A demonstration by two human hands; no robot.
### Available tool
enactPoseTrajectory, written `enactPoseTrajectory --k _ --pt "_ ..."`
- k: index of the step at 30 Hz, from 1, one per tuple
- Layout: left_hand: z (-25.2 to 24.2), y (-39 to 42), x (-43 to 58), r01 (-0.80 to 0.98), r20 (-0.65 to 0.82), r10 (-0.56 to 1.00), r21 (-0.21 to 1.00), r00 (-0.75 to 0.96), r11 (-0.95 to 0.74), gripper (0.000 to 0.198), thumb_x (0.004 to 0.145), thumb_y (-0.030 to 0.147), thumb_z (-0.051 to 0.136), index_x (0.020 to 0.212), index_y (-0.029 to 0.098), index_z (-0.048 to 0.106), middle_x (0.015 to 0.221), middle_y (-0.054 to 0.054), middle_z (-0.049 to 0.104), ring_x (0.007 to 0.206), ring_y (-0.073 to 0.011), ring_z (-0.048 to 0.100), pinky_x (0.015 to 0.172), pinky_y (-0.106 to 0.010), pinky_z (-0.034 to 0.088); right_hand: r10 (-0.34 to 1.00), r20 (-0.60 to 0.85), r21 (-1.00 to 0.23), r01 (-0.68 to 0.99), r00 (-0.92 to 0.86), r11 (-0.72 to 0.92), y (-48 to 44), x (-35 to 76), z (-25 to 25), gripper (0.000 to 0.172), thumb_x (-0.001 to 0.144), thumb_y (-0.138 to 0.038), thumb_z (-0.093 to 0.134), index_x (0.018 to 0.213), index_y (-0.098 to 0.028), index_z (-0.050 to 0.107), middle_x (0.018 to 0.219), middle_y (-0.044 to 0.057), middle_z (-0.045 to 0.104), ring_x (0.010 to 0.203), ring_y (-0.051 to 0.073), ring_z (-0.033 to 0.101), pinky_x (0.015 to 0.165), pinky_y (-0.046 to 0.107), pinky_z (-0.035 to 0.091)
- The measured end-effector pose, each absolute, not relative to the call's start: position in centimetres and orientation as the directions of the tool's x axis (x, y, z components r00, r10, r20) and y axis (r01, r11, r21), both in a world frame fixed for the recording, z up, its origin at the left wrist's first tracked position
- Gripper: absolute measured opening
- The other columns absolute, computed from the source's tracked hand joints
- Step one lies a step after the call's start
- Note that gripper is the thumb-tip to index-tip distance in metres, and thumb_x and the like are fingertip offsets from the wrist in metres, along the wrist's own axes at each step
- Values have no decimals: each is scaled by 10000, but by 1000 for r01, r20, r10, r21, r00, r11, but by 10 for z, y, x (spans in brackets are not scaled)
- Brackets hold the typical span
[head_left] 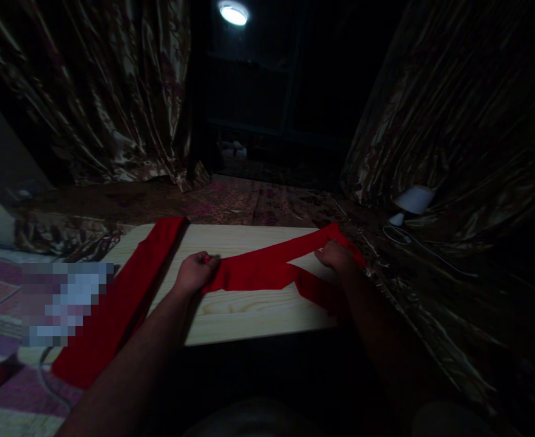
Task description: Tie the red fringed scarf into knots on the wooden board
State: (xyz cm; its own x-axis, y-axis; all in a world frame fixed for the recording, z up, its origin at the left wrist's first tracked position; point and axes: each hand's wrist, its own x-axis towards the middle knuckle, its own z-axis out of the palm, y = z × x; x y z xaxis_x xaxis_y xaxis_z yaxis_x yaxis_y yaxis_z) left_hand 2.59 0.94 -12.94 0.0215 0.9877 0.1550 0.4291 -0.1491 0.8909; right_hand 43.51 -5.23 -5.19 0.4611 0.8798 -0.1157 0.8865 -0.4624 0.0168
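Note:
A long piece of red cloth (253, 276) lies stretched across a pale wooden table (249, 312). It splits into two strips toward the right, with the wood showing between them. My left hand (193, 273) is closed on the cloth's left end, thumb on top. Over at the table's right edge, my right hand (334, 255) has its fingers curled round the upper strip, near a bunched part of the cloth. A second red cloth (121, 297), folded into a long band, lies slantwise across the left of the table beside my left forearm.
A small white lamp (415, 199) with a cord stands to the right. Patterned curtains (158, 91) hang by a dark window (253, 91) that shows a bright light. Behind the table runs a patterned cloth-covered ledge (249, 197). A blurred-out patch covers something at left.

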Motion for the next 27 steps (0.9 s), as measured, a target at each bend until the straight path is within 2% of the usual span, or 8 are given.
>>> enactPoseTrajectory --k 5,8,10,12,18,20,23,27 --pt "-128 9 27 494 161 987 857 14 -147 355 741 522 656 600 230 510 485 14 537 464 -143 457 475 -256 281 889 -70 5 892 452 -452 -64 447 -62 432 877 -426 562 1088 -86 724 1163 266 680 1086 338 639 847 388 478" --pt "-127 8 27 502 156 988 853 19 -144 378 741 544 653 607 228 495 475 21 521 453 -134 440 470 -250 277 977 -105 -256 944 186 -207 -72 430 -64 408 889 -485 559 972 -121 722 939 165 726 877 249 658 749 315 468" --pt "-125 7 28 515 150 988 846 24 -141 386 743 552 649 613 225 492 473 27 511 449 -127 428 468 -245 275 973 -224 -499 864 -55 -67 -74 414 -65 437 888 -546 548 955 -143 703 836 85 710 754 192 628 676 276 456" --pt "-123 6 28 538 143 989 832 24 -133 394 750 564 640 618 220 501 475 30 507 453 -123 424 469 -240 281 924 -297 -647 762 -240 -10 -73 400 -67 442 845 -571 605 938 -147 688 804 43 690 707 163 598 642 255 444" --pt "-111 0 27 494 92 996 865 13 -86 421 738 584 649 613 213 492 474 36 505 459 -113 421 463 -227 310 903 -338 -662 749 -265 -28 -66 383 -70 337 714 -449 776 818 -150 662 745 3 667 654 129 560 595 228 401" --pt "-109 1 24 443 55 998 895 9 -53 414 720 566 672 611 213 485 475 41 506 452 -107 415 452 -221 313 892 -344 -723 689 -295 -51 -67 383 -66 318 702 -418 779 823 -157 644 769 -2 670 654 127 566 591 228 405" --pt "-109 5 18 399 52 999 916 -14 -42 405 694 534 706 603 212 478 472 51 493 442 -98 405 438 -211 313 897 -319 -833 542 -306 -112 -68 388 -59 376 654 -384 809 902 -170 623 816 -11 682 697 136 600 625 232 437" --pt "-112 11 11 338 51 998 940 -24 -40 394 665 508 742 616 212 486 472 55 505 419 -96 415 421 -213 325 867 -371 -841 516 -333 -162 -63 404 -49 467 597 -364 856 965 -149 666 909 26 726 791 161 655 718 253 482"
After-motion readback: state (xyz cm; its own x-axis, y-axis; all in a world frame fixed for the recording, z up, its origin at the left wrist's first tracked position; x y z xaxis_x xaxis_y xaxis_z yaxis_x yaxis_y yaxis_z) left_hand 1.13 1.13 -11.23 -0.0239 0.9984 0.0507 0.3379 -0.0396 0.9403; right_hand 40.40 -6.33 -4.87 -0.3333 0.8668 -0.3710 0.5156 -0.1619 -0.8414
